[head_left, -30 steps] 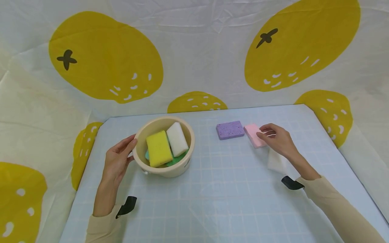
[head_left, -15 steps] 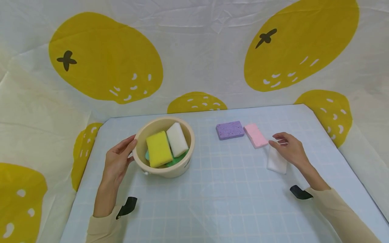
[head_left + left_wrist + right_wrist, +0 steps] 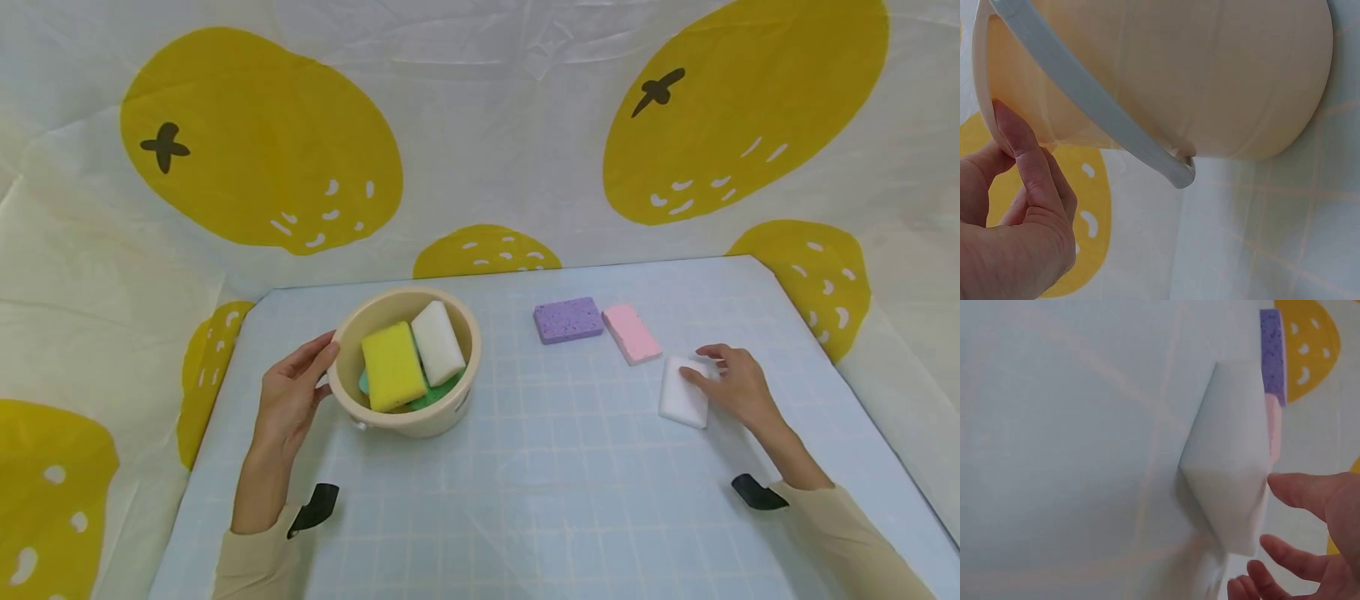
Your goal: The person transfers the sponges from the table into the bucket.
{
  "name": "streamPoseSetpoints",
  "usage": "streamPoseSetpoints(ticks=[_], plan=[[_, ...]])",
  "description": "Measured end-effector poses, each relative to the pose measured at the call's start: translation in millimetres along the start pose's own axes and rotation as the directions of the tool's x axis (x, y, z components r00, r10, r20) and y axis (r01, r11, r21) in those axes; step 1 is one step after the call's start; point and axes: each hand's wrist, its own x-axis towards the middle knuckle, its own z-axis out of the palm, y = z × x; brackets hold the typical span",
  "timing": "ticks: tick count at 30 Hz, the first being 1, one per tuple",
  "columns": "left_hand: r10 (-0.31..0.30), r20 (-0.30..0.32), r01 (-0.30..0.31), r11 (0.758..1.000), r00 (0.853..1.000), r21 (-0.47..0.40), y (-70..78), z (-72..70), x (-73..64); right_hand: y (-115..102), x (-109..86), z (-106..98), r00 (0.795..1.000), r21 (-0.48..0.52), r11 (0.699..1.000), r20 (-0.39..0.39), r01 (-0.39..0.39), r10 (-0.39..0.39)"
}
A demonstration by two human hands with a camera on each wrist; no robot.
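presently, the step in hand is judged to be the pick-up of the white rectangular foam block (image 3: 681, 392), which lies flat on the pale blue grid-patterned tabletop (image 3: 525, 467) just beside the pink rectangular sponge (image 3: 632, 334). the right hand (image 3: 738, 387) is poised at the block's far right corner, thumb and fingers parted and grasping nothing; whether the thumb tip makes contact cannot be told. the left hand (image 3: 292, 392) pinches the rim of the round cream plastic bucket (image 3: 420, 425) between thumb and fingers, steadying it upright. inside the bucket, the yellow rectangular sponge (image 3: 393, 367) and a second white foam block (image 3: 438, 344) rest over green material (image 3: 440, 392). the purple speckled sponge (image 3: 567, 321) lies left of the pink one, outside the bucket. the next move probably calls for closing the right thumb and fingers across opposite edges of the block, then lifting it clear without dragging the pink sponge; maintain the left-hand hold.
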Motion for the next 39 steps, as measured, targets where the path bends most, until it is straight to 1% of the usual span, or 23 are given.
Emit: streamPoseSetpoints(ticks=[3, 7, 13, 18, 25, 30, 39], plan=[[0.011, 0.012, -0.01, 0.999, 1.0, -0.033, 0.0, -0.2, 0.0, 5, -2.7, 0, 0.999, -0.01, 1.0, 0.04, -0.019, 0.019], [0.013, 0.011, -0.013, 0.999, 1.0, -0.033, 0.0, 0.2, -0.3, 7, -6.5, -1, 0.994, -0.006, 0.998, 0.089, -0.066, 0.066], [0.01, -0.005, -0.01, 1.0, 1.0, -0.014, -0.6, -0.1, -0.7, 3, -8.8, -3, 0.991, -0.02, 0.996, 0.099, -0.092, 0.094], [0.016, 0.005, -0.016, 1.0, 1.0, -0.019, -0.8, -0.6, -1.1, -2, -10.1, -8, 0.987, 0.022, 0.992, 0.107, -0.125, 0.122], [0.011, 0.012, -0.011, 1.0, 1.0, -0.021, 0.6, 0.5, -1.3, -6, -10.4, -20, 0.981, 0.087, 0.99, 0.173, -0.106, 0.09], [0.01, 0.008, -0.01, 1.0, 1.0, -0.011, 0.8, 0.0, -1.1, -12, -8.5, -27, 0.985, 0.109, 0.99, 0.159, -0.088, 0.07], [0.013, 0.011, -0.013, 1.0, 1.0, -0.013, -0.3, 0.1, -0.7, -29, 0.5, -36, 0.997, 0.152, 0.988, 0.078, -0.038, 0.026]])
